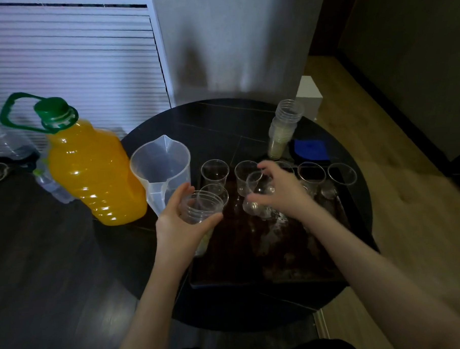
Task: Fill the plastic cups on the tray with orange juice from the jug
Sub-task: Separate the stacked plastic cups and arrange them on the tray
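Your left hand (183, 216) wraps a short stack of clear plastic cups (202, 206) at the near-left corner of the dark tray (254, 276), thumb in front and fingers behind. Your right hand (279, 190) pinches a single tilted clear cup (256, 194) over the middle of the tray, fingers curled round its rim and side. Upright empty cups stand along the tray's far edge: one (214, 172) at far left, another (246, 175) just behind your right hand, two more (311, 174) (341, 174) toward the far right. The empty translucent jug (161, 172) stands just off the tray's far-left corner, spout pointing away from you. Left of the jug, the big bottle of orange juice (91, 167) sits capped in green, its carry handle raised. Beyond the tray's far right, a tall stack of cups (283, 129) leans beside a blue cloth (311, 149) on the round black table (221, 122).
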